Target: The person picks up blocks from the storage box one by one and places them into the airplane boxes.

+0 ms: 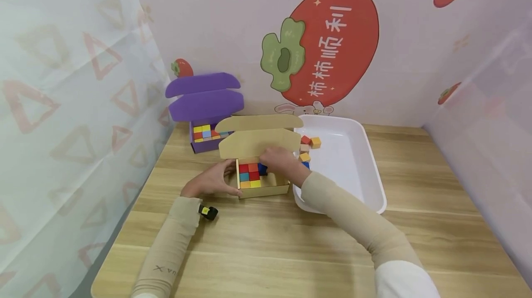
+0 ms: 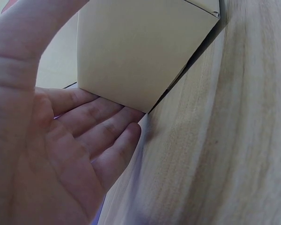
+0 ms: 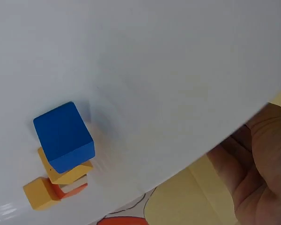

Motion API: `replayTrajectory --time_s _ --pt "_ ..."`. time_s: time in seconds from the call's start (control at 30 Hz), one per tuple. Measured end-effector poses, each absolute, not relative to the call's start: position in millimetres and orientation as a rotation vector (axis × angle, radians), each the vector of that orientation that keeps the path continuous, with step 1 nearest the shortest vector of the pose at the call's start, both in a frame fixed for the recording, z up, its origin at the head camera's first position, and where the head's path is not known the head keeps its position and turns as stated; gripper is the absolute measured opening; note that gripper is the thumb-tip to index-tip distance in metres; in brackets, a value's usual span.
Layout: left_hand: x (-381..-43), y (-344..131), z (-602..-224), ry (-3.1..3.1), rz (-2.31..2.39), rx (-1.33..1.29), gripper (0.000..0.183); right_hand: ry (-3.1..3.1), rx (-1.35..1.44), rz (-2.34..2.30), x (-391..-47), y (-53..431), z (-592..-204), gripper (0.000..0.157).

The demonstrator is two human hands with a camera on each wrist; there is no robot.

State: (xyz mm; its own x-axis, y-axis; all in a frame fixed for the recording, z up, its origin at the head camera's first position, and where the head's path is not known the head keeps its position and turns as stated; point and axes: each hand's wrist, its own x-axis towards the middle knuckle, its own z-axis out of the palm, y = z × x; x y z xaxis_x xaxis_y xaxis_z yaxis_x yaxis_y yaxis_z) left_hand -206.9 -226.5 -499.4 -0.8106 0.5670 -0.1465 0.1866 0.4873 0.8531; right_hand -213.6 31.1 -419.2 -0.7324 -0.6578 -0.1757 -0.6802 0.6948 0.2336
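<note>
A tan cardboard box [image 1: 263,191] stands with its lid raised, holding rows of red, orange, teal and yellow cubes [image 1: 249,175] in its left part. My left hand [image 1: 212,180] holds the box's left end, thumb at the front corner. In the left wrist view its fingers [image 2: 107,126] reach round the box's edge, some tips hidden. Inside the box my right hand [image 1: 280,161] pinches a dark blue cube [image 1: 262,169] beside the filled rows. In the right wrist view, the white tray's rim hides the fingertips of the right hand [image 3: 262,168].
The white tray [image 1: 365,168] sits to the right of the box. Loose blue [image 3: 63,136], orange [image 1: 316,142], red and pale cubes lie along its left side. Behind at left stands an open purple box [image 1: 208,104] with colored cubes inside. Patterned walls surround the wooden table [image 1: 266,252].
</note>
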Motion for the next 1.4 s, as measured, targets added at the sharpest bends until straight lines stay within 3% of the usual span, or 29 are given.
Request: replayTrajectory --time_s 0.2,0.37,0.7,1.0,1.4 --pt "-207.0 -231.5 -499.6 2.316 1.266 0.638 0.118 2.838 -1.015 -0.212 -212.2 67.7 -389.6 0.018" --pt "-209.2 -235.2 -497.2 2.335 1.264 0.654 0.117 2.879 -0.889 -0.431 -217.4 111.2 -374.1 0.021" --pt "-206.8 -235.7 -500.3 2.352 1.261 0.656 0.116 2.729 -0.481 -0.517 -236.2 169.3 -400.5 0.039" --pt "-199.9 -231.4 -503.8 2.328 1.283 0.626 0.117 2.704 -0.567 -0.552 -246.6 177.6 -433.8 0.039" --pt "-202.4 -228.7 -499.6 2.332 1.273 0.637 0.120 2.735 -0.595 -0.449 -253.3 170.6 -428.6 0.035"
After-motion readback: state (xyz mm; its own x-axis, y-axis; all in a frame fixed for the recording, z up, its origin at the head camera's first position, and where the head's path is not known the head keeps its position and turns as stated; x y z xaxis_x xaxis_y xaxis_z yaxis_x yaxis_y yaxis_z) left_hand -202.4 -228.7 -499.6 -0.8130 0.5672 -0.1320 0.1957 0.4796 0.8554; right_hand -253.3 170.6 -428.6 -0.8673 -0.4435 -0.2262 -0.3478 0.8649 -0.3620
